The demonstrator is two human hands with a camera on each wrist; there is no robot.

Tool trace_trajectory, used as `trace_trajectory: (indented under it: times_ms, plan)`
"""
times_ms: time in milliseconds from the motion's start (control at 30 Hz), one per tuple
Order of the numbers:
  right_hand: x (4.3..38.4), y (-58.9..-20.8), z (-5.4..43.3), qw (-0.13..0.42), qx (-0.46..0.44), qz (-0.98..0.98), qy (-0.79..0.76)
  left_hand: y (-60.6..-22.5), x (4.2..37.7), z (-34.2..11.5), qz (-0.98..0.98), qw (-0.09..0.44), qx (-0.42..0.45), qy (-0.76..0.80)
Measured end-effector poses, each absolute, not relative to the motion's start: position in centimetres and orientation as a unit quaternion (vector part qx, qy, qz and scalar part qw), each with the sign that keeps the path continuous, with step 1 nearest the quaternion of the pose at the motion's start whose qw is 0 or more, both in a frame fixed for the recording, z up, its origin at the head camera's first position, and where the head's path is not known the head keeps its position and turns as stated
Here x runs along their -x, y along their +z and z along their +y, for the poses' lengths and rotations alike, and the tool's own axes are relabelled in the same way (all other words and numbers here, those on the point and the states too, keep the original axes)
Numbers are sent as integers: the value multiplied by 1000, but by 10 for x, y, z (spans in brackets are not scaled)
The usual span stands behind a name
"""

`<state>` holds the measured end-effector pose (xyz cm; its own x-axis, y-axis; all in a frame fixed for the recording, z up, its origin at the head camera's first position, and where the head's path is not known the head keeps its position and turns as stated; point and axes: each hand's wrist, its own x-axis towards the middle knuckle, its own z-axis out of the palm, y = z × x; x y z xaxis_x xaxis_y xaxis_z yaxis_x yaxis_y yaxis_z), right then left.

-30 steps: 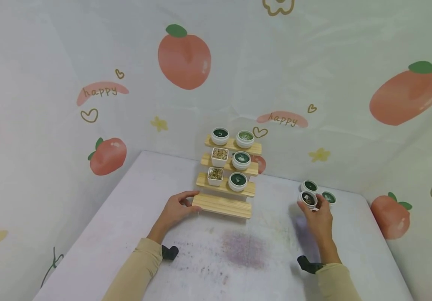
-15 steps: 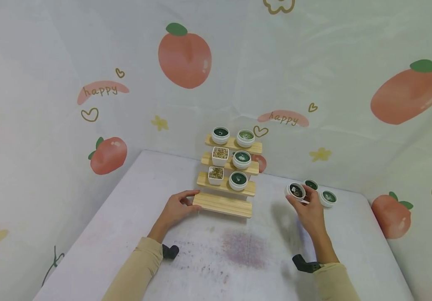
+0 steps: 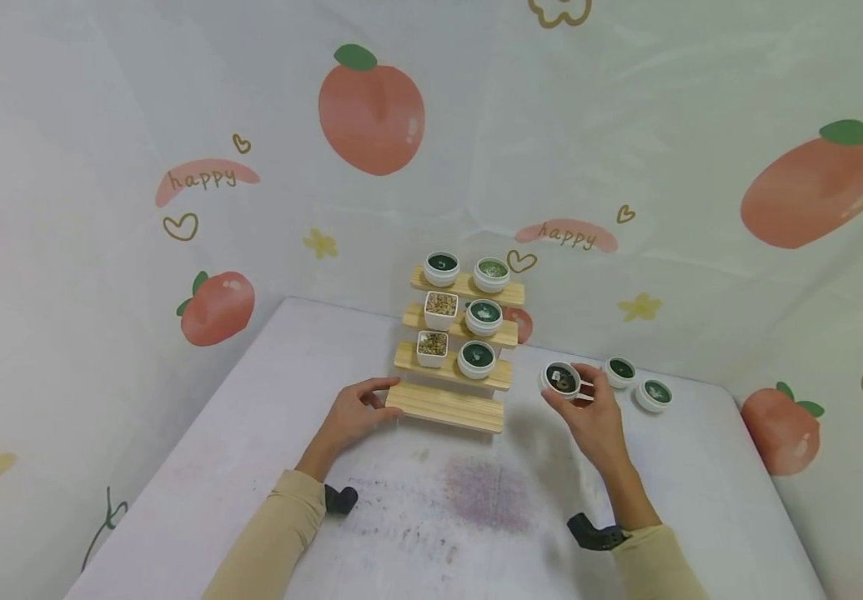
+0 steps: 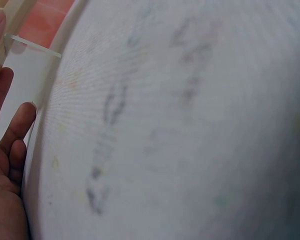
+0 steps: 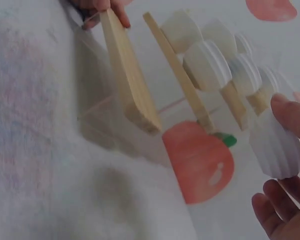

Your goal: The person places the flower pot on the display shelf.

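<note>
A four-step wooden display stand [image 3: 446, 407] stands on the table, its lowest step bare. My left hand [image 3: 352, 417] grips the left end of that step, thumb at the front and index finger behind. My right hand [image 3: 598, 421] holds a small white cup [image 3: 560, 382] above the table, right of the stand, between thumb and fingers. Dark filling with a pale bit on top shows inside the cup. In the right wrist view the cup's ribbed side [image 5: 277, 147] shows. Round white bowls [image 3: 476, 360] and square white cups [image 3: 432, 348] sit on the upper steps.
Two white bowls with green filling, one farther back [image 3: 620, 372] and one nearer [image 3: 654, 396], stand at the table's back right. Fruit-printed white cloth [image 3: 476, 150] hangs behind and beside the table. Purple staining [image 3: 487, 496] marks the tabletop in front of the stand.
My right hand has lifted the white cup away from the two bowls at the back right and carried it left toward the stand. The left hand has stayed on the lowest step.
</note>
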<state>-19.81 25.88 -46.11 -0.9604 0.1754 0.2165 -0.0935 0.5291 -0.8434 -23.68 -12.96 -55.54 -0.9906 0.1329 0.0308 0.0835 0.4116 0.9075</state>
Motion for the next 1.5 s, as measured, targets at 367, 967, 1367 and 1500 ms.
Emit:
trace_trajectory:
  times_ms: [367,967,1367,1500]
  plan:
    - [195,-447,227,147,-72,-843,512,-552,237,-124,841,27,-63,537]
    - [187,-451,146,39,-172,-796,579,-554,237,-128,838,20,-56,542]
    - [206,-491,108,19,-192,-777,599,-552,238,-128,841,14,-75,535]
    - [210,-499,101,20,-189,-784,590,-552,239,-128,839,12,-76,539]
